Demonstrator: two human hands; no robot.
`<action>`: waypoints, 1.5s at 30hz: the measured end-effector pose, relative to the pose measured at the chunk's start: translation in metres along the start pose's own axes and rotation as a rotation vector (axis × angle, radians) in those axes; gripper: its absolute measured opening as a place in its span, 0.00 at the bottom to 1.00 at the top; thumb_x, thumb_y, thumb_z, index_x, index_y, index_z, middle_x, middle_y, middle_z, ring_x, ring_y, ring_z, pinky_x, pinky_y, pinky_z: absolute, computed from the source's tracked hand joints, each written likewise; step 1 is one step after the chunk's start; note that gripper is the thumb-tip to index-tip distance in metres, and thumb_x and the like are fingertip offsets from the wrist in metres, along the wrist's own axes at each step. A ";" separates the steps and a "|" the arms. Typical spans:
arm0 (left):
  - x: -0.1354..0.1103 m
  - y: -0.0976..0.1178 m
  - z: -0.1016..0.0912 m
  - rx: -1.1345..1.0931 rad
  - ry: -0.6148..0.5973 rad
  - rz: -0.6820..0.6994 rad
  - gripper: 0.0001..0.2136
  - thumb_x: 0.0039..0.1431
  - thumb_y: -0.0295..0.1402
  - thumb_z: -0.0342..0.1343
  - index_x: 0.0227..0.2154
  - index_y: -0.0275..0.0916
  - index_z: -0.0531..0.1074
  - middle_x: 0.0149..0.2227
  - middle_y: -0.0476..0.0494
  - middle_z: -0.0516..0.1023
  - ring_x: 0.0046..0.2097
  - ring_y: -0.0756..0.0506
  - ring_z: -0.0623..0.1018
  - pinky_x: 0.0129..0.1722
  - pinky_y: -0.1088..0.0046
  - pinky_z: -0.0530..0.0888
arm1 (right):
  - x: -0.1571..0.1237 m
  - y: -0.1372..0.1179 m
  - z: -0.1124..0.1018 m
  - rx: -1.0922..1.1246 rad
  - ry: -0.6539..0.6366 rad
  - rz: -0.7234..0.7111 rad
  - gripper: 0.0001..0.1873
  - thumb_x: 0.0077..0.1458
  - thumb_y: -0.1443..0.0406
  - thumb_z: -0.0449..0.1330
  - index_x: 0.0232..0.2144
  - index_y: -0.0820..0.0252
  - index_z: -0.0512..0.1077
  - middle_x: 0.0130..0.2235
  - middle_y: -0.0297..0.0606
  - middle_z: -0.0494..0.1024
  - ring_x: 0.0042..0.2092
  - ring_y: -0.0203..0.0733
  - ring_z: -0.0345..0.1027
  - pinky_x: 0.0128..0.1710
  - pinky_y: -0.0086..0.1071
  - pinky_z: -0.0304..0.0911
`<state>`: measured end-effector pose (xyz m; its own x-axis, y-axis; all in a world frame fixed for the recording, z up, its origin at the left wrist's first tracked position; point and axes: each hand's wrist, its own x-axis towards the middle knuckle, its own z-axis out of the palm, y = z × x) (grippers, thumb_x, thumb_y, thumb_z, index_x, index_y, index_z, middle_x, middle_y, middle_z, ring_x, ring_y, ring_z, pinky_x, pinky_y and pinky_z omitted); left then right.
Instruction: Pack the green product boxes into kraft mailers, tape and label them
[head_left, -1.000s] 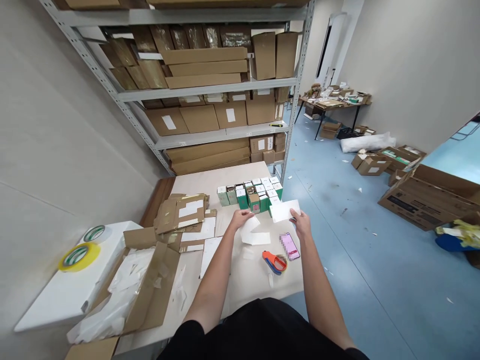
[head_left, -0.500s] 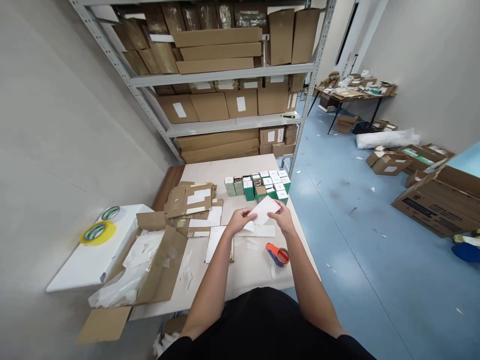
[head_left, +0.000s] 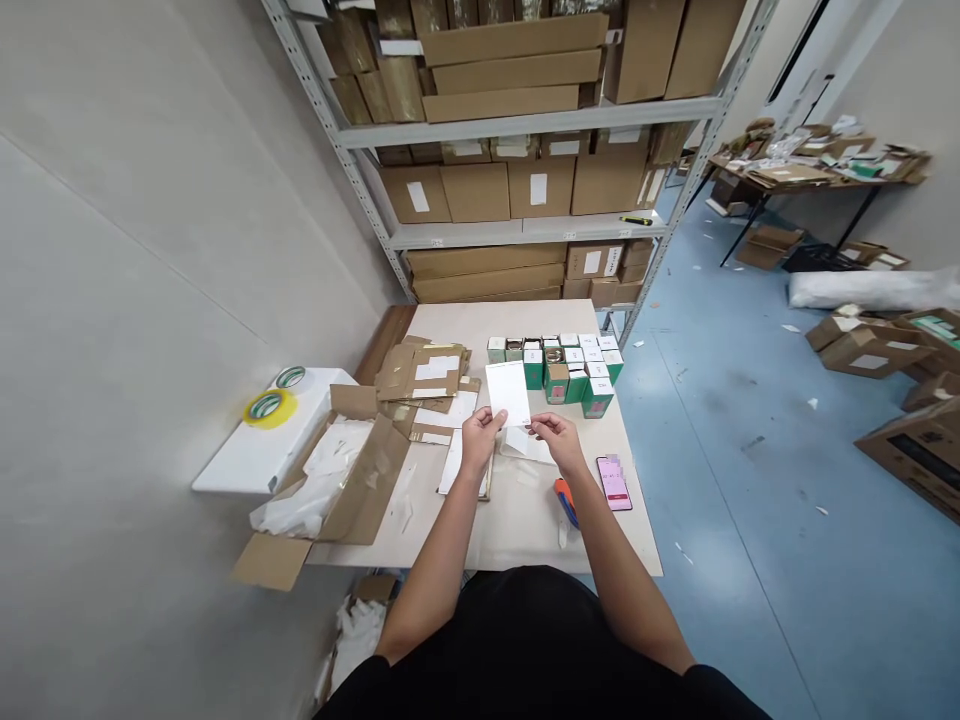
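Note:
My left hand [head_left: 478, 436] pinches the lower edge of a white sheet [head_left: 508, 393] and holds it upright above the pale table [head_left: 517, 520]. My right hand [head_left: 553, 438] is closed beside it, fingers at the sheet's bottom corner. Under the hands lie more white papers [head_left: 525, 448]. Behind the sheet stands a cluster of small green-and-white boxes [head_left: 570, 368]. A phone with a pink screen [head_left: 614, 483] and an orange-and-blue tool [head_left: 565, 500] lie right of my right forearm.
Flattened cardboard pieces [head_left: 420, 378] lie at the table's left. An open carton with white wrapping [head_left: 330, 480] hangs over the left edge beside a white board carrying tape rolls [head_left: 270, 405]. Metal shelving with brown cartons [head_left: 517, 180] stands behind. Boxes litter the blue floor [head_left: 885, 340] to the right.
The white sheet went from my right hand, held out flat, to upright between both hands, pinched by my left. The camera has swung left and downward.

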<state>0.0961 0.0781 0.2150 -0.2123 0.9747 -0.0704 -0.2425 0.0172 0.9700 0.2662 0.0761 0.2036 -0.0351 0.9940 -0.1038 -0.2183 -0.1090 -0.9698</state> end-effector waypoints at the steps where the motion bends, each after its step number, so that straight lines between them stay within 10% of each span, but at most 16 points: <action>1: 0.000 0.000 0.001 -0.001 0.002 -0.001 0.21 0.45 0.47 0.74 0.36 0.36 0.80 0.34 0.43 0.84 0.39 0.43 0.82 0.44 0.66 0.76 | 0.000 0.000 0.000 0.000 0.005 -0.003 0.13 0.45 0.55 0.69 0.31 0.56 0.80 0.32 0.39 0.83 0.36 0.44 0.75 0.37 0.36 0.67; 21: -0.004 -0.007 0.012 0.108 -0.026 0.016 0.20 0.51 0.48 0.69 0.38 0.36 0.80 0.36 0.41 0.84 0.36 0.45 0.80 0.38 0.70 0.75 | -0.005 -0.001 -0.011 -0.010 -0.005 -0.005 0.13 0.47 0.54 0.69 0.28 0.56 0.76 0.32 0.39 0.83 0.36 0.44 0.75 0.37 0.36 0.66; 29: -0.010 -0.005 0.008 0.530 -0.024 0.223 0.20 0.56 0.43 0.67 0.49 0.42 0.81 0.51 0.37 0.82 0.49 0.40 0.81 0.45 0.65 0.77 | -0.004 0.005 -0.001 0.015 -0.037 -0.077 0.16 0.50 0.51 0.69 0.32 0.55 0.76 0.32 0.36 0.79 0.36 0.42 0.74 0.39 0.36 0.68; 34: -0.020 -0.001 0.012 0.379 -0.285 0.107 0.19 0.58 0.48 0.65 0.47 0.41 0.83 0.50 0.38 0.84 0.49 0.39 0.82 0.50 0.62 0.79 | -0.007 0.007 0.005 -0.006 -0.036 -0.164 0.17 0.52 0.49 0.68 0.32 0.55 0.74 0.34 0.36 0.79 0.38 0.43 0.72 0.40 0.36 0.69; 45: -0.014 -0.012 0.006 0.055 -0.086 -0.060 0.32 0.54 0.64 0.59 0.36 0.36 0.83 0.34 0.38 0.84 0.39 0.40 0.82 0.43 0.64 0.78 | -0.015 0.008 0.010 -0.024 -0.029 -0.151 0.16 0.53 0.49 0.65 0.29 0.55 0.74 0.45 0.42 0.81 0.40 0.43 0.73 0.42 0.37 0.69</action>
<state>0.1078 0.0658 0.2061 -0.1160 0.9871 -0.1108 -0.1997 0.0861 0.9761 0.2554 0.0606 0.1994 -0.0316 0.9982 0.0501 -0.1998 0.0428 -0.9789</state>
